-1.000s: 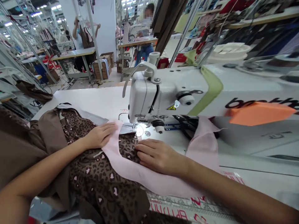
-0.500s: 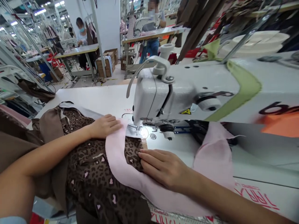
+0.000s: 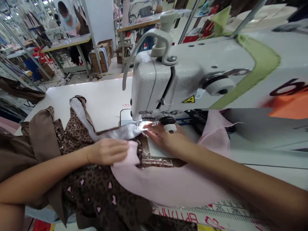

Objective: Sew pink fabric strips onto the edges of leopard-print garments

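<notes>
Flatly, the left hand (image 3: 107, 151) presses pink fabric (image 3: 166, 189) onto leopard-print cloth (image 3: 96, 189); the spread right hand (image 3: 163, 136) lies at 3 o'clock from the needle (image 3: 139, 123).

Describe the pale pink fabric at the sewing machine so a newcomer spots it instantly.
Start at the white sewing machine and look down to the worktop below its needle. The pale pink fabric sweeps in a wide curve below the right hand, with one end by the left hand. Unlike the leopard-print cloth beside it, it is plain.
</notes>
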The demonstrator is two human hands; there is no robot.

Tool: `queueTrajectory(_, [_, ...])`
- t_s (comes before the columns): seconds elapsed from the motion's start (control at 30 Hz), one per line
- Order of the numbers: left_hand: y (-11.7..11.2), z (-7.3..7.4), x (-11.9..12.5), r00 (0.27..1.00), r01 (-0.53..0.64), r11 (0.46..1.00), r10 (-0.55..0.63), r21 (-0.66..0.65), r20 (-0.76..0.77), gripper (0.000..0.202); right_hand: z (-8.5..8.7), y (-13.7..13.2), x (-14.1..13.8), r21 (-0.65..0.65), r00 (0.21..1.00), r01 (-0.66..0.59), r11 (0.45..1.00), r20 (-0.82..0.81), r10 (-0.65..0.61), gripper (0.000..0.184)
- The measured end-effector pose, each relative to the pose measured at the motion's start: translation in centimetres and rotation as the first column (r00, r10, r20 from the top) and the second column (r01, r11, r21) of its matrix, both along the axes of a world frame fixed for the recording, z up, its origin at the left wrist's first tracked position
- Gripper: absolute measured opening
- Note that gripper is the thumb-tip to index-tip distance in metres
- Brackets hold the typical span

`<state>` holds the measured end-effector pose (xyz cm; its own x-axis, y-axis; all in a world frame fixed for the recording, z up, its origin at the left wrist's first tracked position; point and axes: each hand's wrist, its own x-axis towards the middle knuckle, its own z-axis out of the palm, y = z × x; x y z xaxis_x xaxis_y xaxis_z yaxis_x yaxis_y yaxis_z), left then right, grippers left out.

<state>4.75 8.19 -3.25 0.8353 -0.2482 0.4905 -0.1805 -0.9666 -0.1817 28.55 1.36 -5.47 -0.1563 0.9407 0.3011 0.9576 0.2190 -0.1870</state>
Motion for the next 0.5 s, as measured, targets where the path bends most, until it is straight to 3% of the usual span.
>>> queueTrajectory(0.1, [1.8,0.4,-0.3,0.989,-0.142,0.987,0.139,-0.07,-0.044,0.01,0.1,0.3,-0.1,-0.01,1.0,0.001,1.0,-0.011,-0.001,0.035])
queueTrajectory(0.17, [2.1,1.0,0.1,0.985,-0.175,0.979,0.174,-0.105,-0.018,0.009,0.2,0.2,-0.1,-0.006,1.0,-0.024,1.0,-0.018,0.023,0.034])
queueTrajectory(0.3, [1.2,1.6,1.7,1.0,0.003,1.0,-0.004,0.026,0.026,0.01,0.2,-0.5,-0.1,0.025,0.997,-0.067,0.997,-0.03,0.068,0.032])
queueTrajectory(0.37, [0.5,1.1,2.0,0.998,0.058,0.998,-0.058,0.036,-0.016,0.012,0.4,-0.9,-0.1,0.032,0.98,-0.197,0.98,-0.032,0.198,0.029])
queueTrajectory(0.43, [-0.4,0.3,1.8,1.0,-0.024,0.987,0.025,-0.158,0.009,0.014,0.7,-1.3,-0.1,0.038,0.921,-0.388,0.921,-0.017,0.389,0.028])
queueTrajectory(0.47, [-0.9,-0.1,1.6,0.992,-0.106,0.942,0.121,-0.317,0.027,0.015,0.9,-1.5,-0.1,0.037,0.879,-0.476,0.879,-0.002,0.477,0.029])
queueTrajectory(0.5, [-1.5,-0.4,1.4,0.971,-0.197,0.856,0.238,-0.478,0.028,0.017,1.0,-1.6,-0.1,0.03,0.839,-0.544,0.838,0.014,0.544,0.031])
